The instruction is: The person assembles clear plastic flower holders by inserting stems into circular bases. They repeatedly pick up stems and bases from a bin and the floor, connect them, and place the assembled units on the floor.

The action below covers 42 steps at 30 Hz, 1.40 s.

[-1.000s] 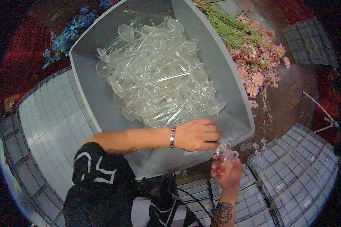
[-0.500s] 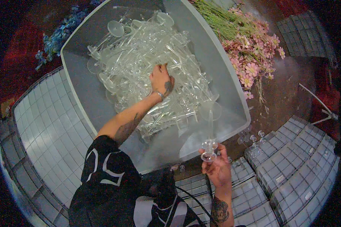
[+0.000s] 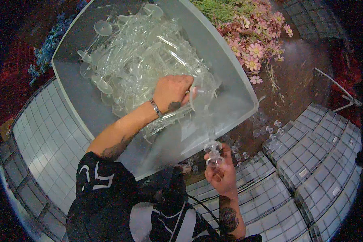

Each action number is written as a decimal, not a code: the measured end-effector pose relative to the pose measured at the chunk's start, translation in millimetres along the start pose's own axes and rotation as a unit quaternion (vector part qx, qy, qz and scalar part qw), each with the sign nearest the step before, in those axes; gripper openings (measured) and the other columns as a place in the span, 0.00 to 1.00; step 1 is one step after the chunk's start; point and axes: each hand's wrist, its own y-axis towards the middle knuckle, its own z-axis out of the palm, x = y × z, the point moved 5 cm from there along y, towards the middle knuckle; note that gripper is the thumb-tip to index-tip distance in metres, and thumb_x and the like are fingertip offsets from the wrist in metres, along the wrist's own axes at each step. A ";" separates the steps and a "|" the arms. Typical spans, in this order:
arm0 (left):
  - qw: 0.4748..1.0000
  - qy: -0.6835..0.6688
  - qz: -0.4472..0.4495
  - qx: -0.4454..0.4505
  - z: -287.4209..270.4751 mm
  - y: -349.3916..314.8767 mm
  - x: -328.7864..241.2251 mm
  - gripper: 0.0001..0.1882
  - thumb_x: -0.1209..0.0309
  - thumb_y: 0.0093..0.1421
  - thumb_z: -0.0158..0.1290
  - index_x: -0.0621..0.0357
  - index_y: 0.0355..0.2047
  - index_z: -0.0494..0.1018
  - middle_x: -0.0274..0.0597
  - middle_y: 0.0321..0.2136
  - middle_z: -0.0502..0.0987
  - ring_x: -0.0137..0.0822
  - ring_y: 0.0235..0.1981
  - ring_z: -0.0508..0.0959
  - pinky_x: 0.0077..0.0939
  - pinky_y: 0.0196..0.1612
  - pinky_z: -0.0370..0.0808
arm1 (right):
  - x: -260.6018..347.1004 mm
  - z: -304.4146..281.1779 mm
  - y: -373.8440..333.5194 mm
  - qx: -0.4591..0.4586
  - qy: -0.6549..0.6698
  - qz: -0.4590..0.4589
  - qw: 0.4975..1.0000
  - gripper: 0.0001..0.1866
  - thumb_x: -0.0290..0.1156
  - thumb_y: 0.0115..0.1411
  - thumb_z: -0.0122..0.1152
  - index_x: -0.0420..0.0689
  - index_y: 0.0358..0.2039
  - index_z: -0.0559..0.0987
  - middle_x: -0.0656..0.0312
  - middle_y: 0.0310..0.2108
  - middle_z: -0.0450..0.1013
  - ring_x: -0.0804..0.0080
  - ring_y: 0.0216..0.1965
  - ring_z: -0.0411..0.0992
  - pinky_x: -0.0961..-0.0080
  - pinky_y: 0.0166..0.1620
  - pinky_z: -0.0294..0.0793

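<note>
My left hand (image 3: 173, 93) is closed at the right side of the grey bin, its fingertips pinching a clear plastic stemmed piece with a round disc (image 3: 192, 101). My right hand (image 3: 222, 171) is wrapped around the rounded lower end of a clear plastic candle holder (image 3: 214, 151), outside the bin's near edge. The holder's thin stem rises over the rim, and its wide cup seems to overlap the disc at my left hand; whether they touch I cannot tell. A tangled heap of similar clear pieces (image 3: 141, 52) fills much of the bin (image 3: 234, 76).
Pink artificial flowers (image 3: 256, 50) lie right of the bin, blue ones (image 3: 54, 40) at far left. Clear round pieces (image 3: 268, 129) rest on the brown surface. Gridded mirror-like panels (image 3: 48, 117) lie at left, gridded blocks (image 3: 318, 153) at right. A black cable (image 3: 203, 205) hangs near my right forearm.
My left hand has come out of the heap, moving right and nearer with a clear piece in its fingers. My right hand still holds its candle holder, shifted slightly left in view.
</note>
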 end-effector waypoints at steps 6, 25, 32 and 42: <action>0.980 -0.194 0.029 -0.011 -30.6 -38.1 -76.0 0.11 0.63 0.54 0.56 0.54 0.33 0.73 0.44 0.24 0.77 0.49 0.23 0.79 0.39 0.27 0.76 | -10.7 -7.5 2.7 -0.023 -0.054 0.010 0.998 0.29 0.33 0.60 0.53 0.59 0.63 0.62 0.57 0.42 0.75 0.70 0.30 0.75 0.74 0.28 0.75; 0.651 -0.692 -0.281 0.139 -63.5 -6.4 -65.4 0.15 0.55 0.68 0.48 0.55 0.38 0.70 0.29 0.20 0.67 0.20 0.17 0.63 0.17 0.17 0.59 | -33.0 7.8 11.9 -0.035 -0.157 -0.016 0.987 0.21 0.21 0.58 0.47 0.48 0.53 0.66 0.57 0.45 0.72 0.64 0.43 0.74 0.64 0.44 0.76; 0.445 -0.824 -0.345 -0.070 -15.7 -19.7 -19.9 0.15 0.53 0.69 0.45 0.51 0.37 0.65 0.29 0.20 0.62 0.23 0.16 0.59 0.20 0.18 0.58 | -33.1 21.6 5.5 0.082 -0.193 0.021 0.977 0.18 0.33 0.62 0.53 0.45 0.52 0.66 0.57 0.43 0.72 0.67 0.41 0.74 0.73 0.39 0.78; 0.637 -0.629 -0.408 -0.181 40.2 -99.0 0.9 0.28 0.47 0.71 0.35 0.62 0.41 0.70 0.35 0.20 0.70 0.29 0.20 0.69 0.27 0.25 0.69 | -39.0 16.9 -14.4 0.125 -0.326 0.063 0.935 0.43 0.24 0.42 0.76 0.48 0.56 0.61 0.62 0.48 0.69 0.67 0.46 0.74 0.71 0.46 0.76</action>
